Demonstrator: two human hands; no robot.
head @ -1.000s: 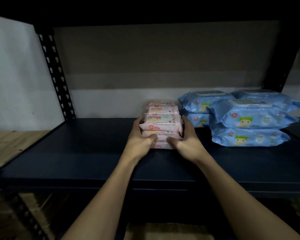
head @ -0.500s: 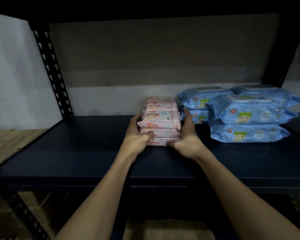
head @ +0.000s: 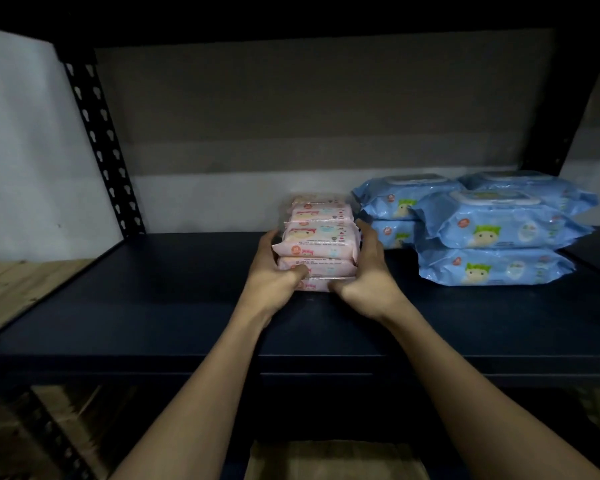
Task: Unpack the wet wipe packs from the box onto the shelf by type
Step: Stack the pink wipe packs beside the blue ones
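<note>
Little has been shifted since the earlier frame: the pink wipe packs, stacked on the shelf just left of the blue wipe packs, are clasped between the left hand and right hand, fingers curled round the stack's sides, long axes lying crosswise.

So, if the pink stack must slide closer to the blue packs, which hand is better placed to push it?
Left. The left hand is on the pink stack side facing away from the blue packs; the right hand sits between them.
</note>
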